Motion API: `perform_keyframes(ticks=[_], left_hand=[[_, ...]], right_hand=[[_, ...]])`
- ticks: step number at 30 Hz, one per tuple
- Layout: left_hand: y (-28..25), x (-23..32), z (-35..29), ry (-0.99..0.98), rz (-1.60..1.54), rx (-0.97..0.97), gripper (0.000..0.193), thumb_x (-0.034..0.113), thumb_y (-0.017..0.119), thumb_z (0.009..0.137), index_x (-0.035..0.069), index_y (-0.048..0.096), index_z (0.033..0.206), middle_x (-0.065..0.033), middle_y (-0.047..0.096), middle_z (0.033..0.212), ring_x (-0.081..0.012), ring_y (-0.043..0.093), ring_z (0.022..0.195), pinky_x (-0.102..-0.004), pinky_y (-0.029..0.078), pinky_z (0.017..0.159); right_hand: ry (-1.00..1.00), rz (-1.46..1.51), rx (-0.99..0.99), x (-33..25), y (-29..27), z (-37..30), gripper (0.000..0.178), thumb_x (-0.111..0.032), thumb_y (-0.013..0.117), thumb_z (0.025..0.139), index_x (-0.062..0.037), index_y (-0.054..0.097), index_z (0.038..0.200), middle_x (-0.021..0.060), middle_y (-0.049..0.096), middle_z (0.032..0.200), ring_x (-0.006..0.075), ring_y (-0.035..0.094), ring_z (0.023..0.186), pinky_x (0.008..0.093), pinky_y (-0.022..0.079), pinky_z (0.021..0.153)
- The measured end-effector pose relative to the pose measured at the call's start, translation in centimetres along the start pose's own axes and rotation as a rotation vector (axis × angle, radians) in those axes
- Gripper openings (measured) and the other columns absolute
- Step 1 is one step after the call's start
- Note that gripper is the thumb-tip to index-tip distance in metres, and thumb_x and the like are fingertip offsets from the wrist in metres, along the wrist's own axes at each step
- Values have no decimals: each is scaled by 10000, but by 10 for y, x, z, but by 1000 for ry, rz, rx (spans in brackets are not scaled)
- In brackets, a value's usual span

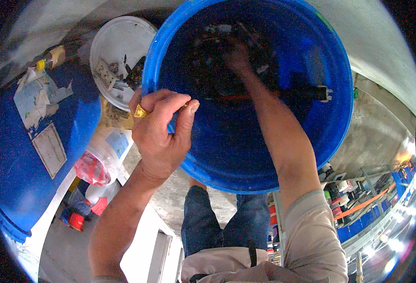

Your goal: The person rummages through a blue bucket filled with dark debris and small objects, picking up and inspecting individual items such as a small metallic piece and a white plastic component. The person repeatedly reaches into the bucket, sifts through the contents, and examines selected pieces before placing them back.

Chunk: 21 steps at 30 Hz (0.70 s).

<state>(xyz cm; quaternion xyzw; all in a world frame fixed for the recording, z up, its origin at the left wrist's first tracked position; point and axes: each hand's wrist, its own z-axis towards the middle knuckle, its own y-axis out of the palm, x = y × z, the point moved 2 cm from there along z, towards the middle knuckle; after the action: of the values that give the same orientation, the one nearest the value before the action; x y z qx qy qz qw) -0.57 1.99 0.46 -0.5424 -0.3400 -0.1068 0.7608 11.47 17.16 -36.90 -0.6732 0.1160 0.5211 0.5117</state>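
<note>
Reaching into the round blue plastic barrel (pixel 227 158), the right hand (pixel 238 55) sits among dark contents (pixel 208 63), grip indiscernible. Left hand (pixel 163 125), at the barrel's left rim, pinches a small dark fragment (pixel 184 107).

Glare from white lights (pixel 396 245) flares at lower right as deep shadow fills the open blue plastic barrel (pixel 150 66), leaving the right hand (pixel 238 56) dim and indistinct inside. Colored noise speckles the darker areas; fisheye distortion curves straight edges toward blackened corners.
</note>
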Motion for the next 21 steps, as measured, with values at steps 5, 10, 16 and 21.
perform_keyframes(ticks=[5, 10, 16, 21], left_hand=[[0, 0, 1, 8, -23, 7, 177, 88, 766, 771, 74, 656, 910, -50, 659, 812, -212, 615, 785, -408, 392, 874], [0, 0, 2, 10, -29, 0, 180, 79, 767, 767, 74, 655, 908, -48, 659, 809, -210, 617, 781, -407, 392, 863], [-1, 2, 1, 9, -16, 1, 191, 69, 772, 758, 73, 656, 909, -46, 658, 803, -209, 616, 779, -410, 392, 862], [-1, 0, 1, 25, -9, 9, 195, 74, 773, 760, 76, 658, 917, -43, 659, 805, -208, 615, 777, -415, 390, 874]], right_hand=[[183, -177, -175, -16, 2, 22, 452, -260, 641, 837, -73, 583, 1245, 165, 625, 1206, 355, 591, 1117, 435, 475, 952], [191, 37, -150, -35, -2, 13, 471, -255, 633, 845, -70, 554, 1271, 178, 616, 1215, 364, 586, 1120, 443, 471, 956], [195, 151, -200, -59, 9, -1, 494, -249, 623, 854, -67, 521, 1302, 194, 606, 1225, 374, 581, 1124, 453, 466, 960], [185, 138, -253, -66, 11, -18, 517, -231, 614, 856, -64, 489, 1329, 208, 595, 1235, 384, 574, 1129, 461, 459, 967]])
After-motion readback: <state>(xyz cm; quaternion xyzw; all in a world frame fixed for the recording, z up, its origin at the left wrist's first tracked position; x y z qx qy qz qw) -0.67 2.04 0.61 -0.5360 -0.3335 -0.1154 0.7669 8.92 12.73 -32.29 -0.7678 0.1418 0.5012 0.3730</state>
